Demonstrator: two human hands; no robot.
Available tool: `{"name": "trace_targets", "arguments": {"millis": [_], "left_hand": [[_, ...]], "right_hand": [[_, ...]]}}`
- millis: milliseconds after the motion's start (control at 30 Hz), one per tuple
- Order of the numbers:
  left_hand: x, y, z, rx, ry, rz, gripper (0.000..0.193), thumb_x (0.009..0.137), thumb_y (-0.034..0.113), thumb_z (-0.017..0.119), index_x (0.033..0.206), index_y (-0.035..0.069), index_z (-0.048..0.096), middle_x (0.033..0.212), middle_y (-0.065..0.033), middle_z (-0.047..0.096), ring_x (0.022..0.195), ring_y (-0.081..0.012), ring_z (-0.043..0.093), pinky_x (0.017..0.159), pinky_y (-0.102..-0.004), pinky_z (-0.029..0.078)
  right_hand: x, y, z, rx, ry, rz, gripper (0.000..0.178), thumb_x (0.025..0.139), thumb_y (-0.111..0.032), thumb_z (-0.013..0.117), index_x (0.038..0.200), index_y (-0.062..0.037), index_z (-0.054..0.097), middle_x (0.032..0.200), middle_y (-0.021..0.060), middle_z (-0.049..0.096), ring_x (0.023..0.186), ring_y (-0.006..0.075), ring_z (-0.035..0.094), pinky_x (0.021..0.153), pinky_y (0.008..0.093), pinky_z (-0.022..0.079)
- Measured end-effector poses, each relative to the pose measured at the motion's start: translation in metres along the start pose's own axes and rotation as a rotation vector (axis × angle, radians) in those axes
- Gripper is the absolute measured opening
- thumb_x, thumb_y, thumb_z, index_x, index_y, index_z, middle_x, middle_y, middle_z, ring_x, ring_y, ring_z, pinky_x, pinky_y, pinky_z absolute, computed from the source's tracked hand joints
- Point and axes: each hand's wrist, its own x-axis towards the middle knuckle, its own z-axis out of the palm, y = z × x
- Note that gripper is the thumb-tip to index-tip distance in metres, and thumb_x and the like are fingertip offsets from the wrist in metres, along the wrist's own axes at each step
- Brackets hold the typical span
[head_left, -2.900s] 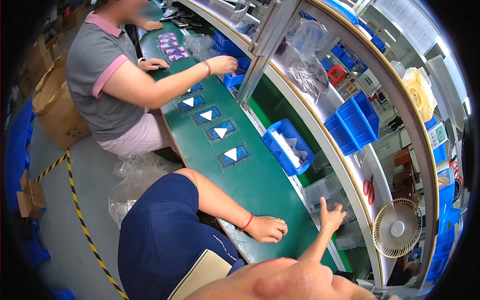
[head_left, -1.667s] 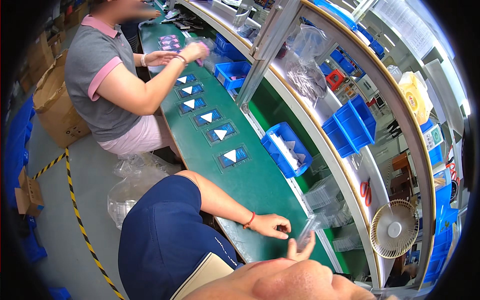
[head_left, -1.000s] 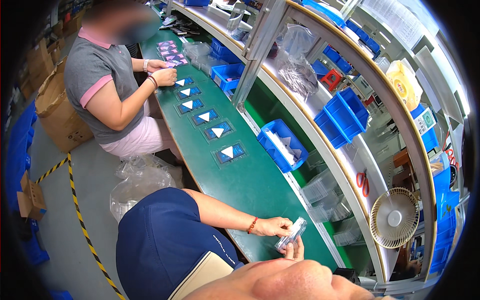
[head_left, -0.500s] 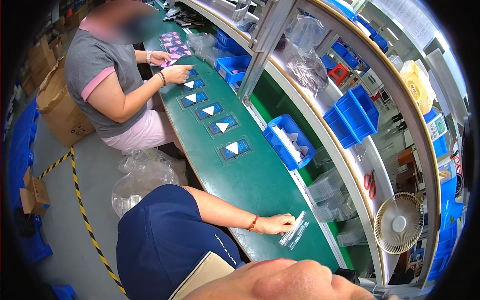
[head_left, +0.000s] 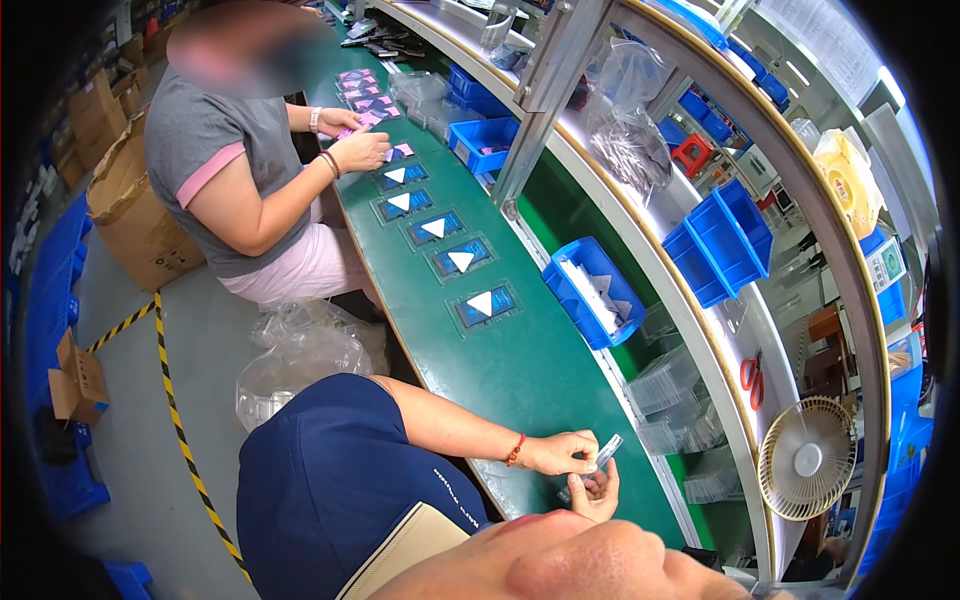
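Clear packet pinched between both hands

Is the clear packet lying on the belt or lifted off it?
Lifted: both hands, left hand and right hand, hold the clear packet tilted above the green belt.

table: long, green, you sit at its near end | on it: row of flat packets with white triangles, blue bin at far edge, clear tray stacks just beyond
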Motion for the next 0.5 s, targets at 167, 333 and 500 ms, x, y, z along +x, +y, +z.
{"name": "trace_targets", "arguments": {"millis": [167, 333, 500], "left_hand": [[-0.003, -0.004, 0.006, -0.036, -0.047, -0.03, 0.017, 0.089, 0.02, 0.061, 0.079, 0.008, 0.055, 0.096, -0.0031, 0.049, 0.099, -0.0158, 0.047, 0.087, -0.0323, 0.041], [-0.007, -0.004, 0.013, -0.086, -0.045, -0.047, 0.017, 0.087, 0.019, 0.063, 0.078, 0.008, 0.054, 0.095, -0.0038, 0.049, 0.097, -0.0161, 0.047, 0.087, -0.0324, 0.04], [-0.004, -0.005, 0.007, -0.055, -0.067, -0.038, 0.017, 0.088, 0.016, 0.062, 0.077, 0.008, 0.052, 0.1, -0.0043, 0.048, 0.1, -0.0156, 0.046, 0.09, -0.0318, 0.039]], "right_hand": [[-0.009, 0.003, -0.005, 0.269, -0.059, 0.034, 0.079, 0.07, -0.007, 0.08, 0.137, -0.0016, 0.038, 0.105, 0.0095, 0.057, 0.087, 0.0138, 0.056, 0.07, 0.0234, 0.048], [-0.016, 0.0, -0.007, 0.309, -0.087, 0.03, 0.072, 0.073, -0.005, 0.078, 0.135, 0.0005, 0.041, 0.104, 0.0094, 0.059, 0.087, 0.0135, 0.058, 0.07, 0.0224, 0.048], [-0.015, -0.005, -0.012, 0.401, -0.101, 0.092, 0.065, 0.075, -0.002, 0.074, 0.132, 0.0017, 0.044, 0.102, 0.0101, 0.061, 0.086, 0.0132, 0.059, 0.07, 0.0229, 0.049]]}}
